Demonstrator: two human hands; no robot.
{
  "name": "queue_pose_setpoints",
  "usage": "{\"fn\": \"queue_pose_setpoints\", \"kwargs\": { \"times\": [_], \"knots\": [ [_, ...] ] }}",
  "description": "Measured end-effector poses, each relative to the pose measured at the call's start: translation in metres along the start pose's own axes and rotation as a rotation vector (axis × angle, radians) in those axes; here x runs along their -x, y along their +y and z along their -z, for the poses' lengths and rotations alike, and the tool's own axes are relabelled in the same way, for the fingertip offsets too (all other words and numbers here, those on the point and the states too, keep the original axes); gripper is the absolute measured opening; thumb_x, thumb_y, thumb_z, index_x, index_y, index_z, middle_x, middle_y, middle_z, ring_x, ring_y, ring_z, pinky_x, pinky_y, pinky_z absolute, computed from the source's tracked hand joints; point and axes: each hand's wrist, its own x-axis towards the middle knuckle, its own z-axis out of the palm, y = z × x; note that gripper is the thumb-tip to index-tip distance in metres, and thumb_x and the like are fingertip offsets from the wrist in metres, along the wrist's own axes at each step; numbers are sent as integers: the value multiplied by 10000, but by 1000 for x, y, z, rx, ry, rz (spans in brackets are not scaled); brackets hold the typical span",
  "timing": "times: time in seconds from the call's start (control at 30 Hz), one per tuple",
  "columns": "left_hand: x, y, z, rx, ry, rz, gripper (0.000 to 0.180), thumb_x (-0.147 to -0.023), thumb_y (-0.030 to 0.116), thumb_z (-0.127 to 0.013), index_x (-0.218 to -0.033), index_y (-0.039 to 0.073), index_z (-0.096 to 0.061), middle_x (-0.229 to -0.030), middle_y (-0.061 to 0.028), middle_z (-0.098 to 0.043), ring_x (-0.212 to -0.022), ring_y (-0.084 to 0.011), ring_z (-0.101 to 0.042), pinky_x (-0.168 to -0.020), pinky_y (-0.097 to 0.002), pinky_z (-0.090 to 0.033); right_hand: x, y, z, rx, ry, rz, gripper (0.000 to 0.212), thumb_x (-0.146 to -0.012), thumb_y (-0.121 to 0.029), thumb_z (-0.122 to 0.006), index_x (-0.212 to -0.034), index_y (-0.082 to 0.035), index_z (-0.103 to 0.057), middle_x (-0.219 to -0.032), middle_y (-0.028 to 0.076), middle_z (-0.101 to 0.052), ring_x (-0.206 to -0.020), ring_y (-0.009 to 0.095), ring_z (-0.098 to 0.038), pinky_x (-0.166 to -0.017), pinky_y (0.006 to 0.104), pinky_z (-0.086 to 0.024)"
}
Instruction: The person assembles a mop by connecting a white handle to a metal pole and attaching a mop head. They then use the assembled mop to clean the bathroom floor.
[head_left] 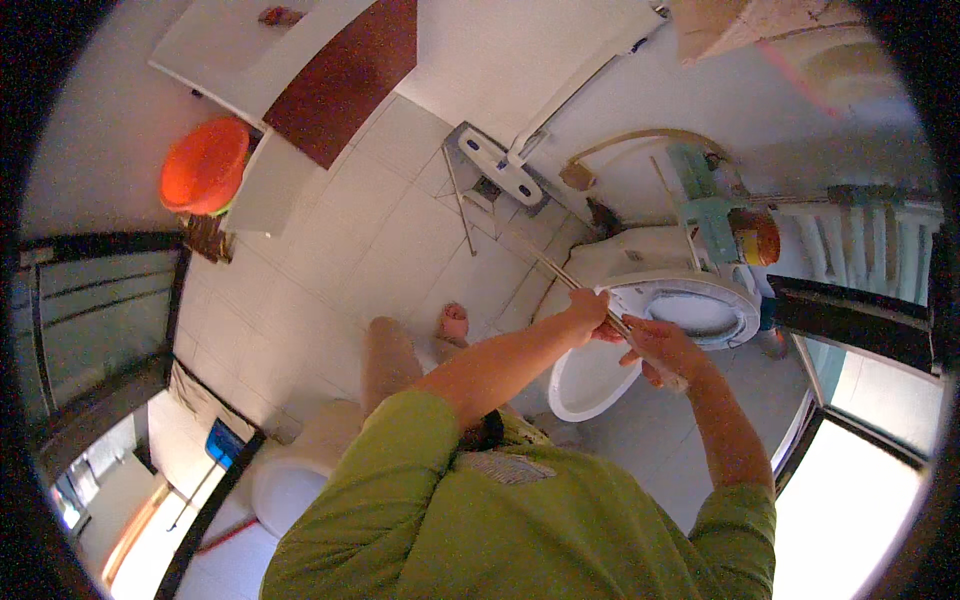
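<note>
Both my hands grip a long pale wooden stick [530,250] that slants from the floor at upper left down to me. My left hand [588,312] holds it higher up. My right hand [658,350] holds its near end. Just under my hands stands a white toilet [580,385] with its round seat and lid [700,305] raised. The far end of the stick reaches toward the tiled floor near a flat white mop head [500,165].
An orange basin [204,165] sits at the left by a white cabinet [262,45] with a dark red door. A white mop pole [575,90] leans on the wall. Bottles and a teal holder [715,215] stand behind the toilet. My bare foot [453,322] rests on pale tiles.
</note>
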Motion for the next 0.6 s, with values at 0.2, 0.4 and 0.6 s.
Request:
{"fn": "queue_pose_setpoints", "kwargs": {
  "times": [0.2,0.4,0.6],
  "knots": [
    [14,48,59,-115,-190,-147,355,-836,416,-482,-880,65,-451,-725,-117,-540,-470,-230,-540,-476,-355,-515,-14,15,-48,-919,204,493,457,-877,-345,-372,-1222,-49,-417,-915,222,-591,-479,170,-525,-364,253,-415],
    [101,161,101,-1305,-134,-719,707,-707,325,-659,-1272,79,-313,-1016,-126,-529,-763,-223,-579,-698,-325,-472,-50,-44,-142,-930,528,642,429,-790,-91,-548,-1201,-85,-426,-891,31,-535,-810,142,-519,-585,293,-485],
    [184,225,48,-1554,-594,-1579,598,-652,291,-725,-1136,86,-440,-992,-100,-552,-847,-255,-562,-719,-351,-462,-151,-116,-178,-1222,530,1120,242,-828,-71,-518,-1068,-51,-499,-1011,94,-552,-900,204,-529,-792,315,-450]
  ]
}}
